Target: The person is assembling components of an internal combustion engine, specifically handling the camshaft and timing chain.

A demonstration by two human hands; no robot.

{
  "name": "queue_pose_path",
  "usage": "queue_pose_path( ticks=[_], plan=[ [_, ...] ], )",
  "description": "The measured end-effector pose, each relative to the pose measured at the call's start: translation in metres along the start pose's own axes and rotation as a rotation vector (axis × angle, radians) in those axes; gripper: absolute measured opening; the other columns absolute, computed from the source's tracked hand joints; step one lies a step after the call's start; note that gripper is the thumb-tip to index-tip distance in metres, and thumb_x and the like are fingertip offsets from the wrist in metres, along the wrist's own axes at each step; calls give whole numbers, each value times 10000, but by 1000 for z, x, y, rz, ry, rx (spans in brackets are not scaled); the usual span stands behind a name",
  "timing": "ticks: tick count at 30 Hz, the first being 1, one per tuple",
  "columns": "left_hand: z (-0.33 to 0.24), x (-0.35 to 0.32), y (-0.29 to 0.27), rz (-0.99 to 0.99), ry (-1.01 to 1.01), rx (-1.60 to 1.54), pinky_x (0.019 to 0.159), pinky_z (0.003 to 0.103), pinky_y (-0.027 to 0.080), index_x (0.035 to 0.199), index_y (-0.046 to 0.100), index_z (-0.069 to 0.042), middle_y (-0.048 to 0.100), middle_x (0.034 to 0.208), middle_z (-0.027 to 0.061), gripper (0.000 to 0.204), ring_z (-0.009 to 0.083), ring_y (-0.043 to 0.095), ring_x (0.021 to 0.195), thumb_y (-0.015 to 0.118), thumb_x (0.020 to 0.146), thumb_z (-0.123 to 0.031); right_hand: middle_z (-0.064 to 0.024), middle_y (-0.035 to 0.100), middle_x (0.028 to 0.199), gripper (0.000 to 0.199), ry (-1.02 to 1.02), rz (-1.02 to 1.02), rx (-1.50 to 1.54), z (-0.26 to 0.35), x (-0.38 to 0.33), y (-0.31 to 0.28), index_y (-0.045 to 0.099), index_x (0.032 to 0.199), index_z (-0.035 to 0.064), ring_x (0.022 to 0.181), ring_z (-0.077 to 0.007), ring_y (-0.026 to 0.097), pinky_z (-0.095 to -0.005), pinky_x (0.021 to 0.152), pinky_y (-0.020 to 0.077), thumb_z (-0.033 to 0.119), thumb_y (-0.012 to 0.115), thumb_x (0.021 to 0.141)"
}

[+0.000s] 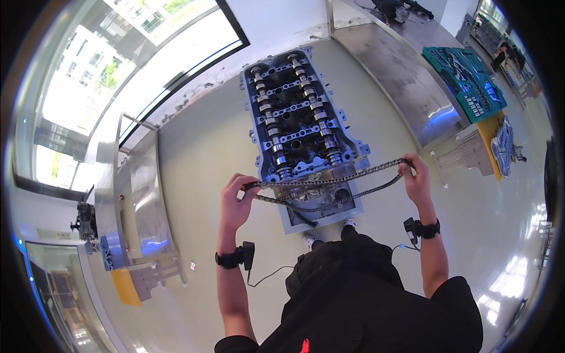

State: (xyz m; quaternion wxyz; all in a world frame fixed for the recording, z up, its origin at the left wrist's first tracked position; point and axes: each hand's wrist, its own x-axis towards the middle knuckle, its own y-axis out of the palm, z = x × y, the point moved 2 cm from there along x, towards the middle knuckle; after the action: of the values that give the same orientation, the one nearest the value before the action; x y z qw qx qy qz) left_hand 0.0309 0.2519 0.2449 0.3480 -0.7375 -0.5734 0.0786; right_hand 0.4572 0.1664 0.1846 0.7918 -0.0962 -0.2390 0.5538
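Note:
A timing chain [329, 182] hangs as a long loop between my two hands, its upper run nearly taut and its lower run sagging. My left hand [236, 197] is closed on the loop's left end. At the other end, my right hand [415, 176] pinches the chain, held slightly higher. Just beyond the chain stands an engine [268, 126] with its top uncovered, showing two camshafts [318, 112] side by side. Part of the engine's near end is hidden behind the chain. Below the chain, a dark curved piece [304, 219] lies by the grey tray's rim [321, 224].
To the right, a metal workbench [406, 82] carries an open green tool case [468, 82] with sockets. Metal panels [136, 194] of another bench stand at the left, near a window [141, 53]. My feet [350, 223] are at the tray's near edge. A cable [271, 275] trails from my left wrist device.

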Motion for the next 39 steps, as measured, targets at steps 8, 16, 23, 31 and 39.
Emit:
queue_pose_path(
  ticks=[8,16,23,31,39],
  plan=[
    [-77,-4,-26,-196,-18,-454,694,258,486,926,620,17,588,809,91,200,155,576,743,710,754,65,-101,650,828,256,127,566,284,7,0,12,597,1032,24,762,-164,635,-302,749,494,198,683,864],
    [-173,6,-21,121,335,20,493,285,469,906,667,-59,624,772,61,226,187,618,616,774,710,-24,-143,632,1101,482,-237,883,107,59,-40,115,603,1167,48,1001,-328,617,-388,872,489,275,769,775],
    [-144,-7,-16,123,163,159,576,279,505,887,660,-16,623,776,86,196,207,644,652,729,715,48,-118,653,876,258,-353,765,293,106,-45,151,640,988,30,808,-316,640,-386,715,510,202,729,818],
    [-39,-17,-24,92,49,268,624,331,502,885,666,-51,632,805,64,143,225,630,719,710,757,-5,-113,646,845,187,-376,492,54,90,-11,138,649,951,33,760,-300,628,-379,663,506,132,721,810],
    [9,-5,5,20,9,55,668,314,501,913,663,-30,640,857,84,174,220,628,740,720,751,-1,-124,642,860,183,-359,360,-26,100,4,130,657,946,39,806,-303,618,-378,686,497,108,726,791]
  ],
)
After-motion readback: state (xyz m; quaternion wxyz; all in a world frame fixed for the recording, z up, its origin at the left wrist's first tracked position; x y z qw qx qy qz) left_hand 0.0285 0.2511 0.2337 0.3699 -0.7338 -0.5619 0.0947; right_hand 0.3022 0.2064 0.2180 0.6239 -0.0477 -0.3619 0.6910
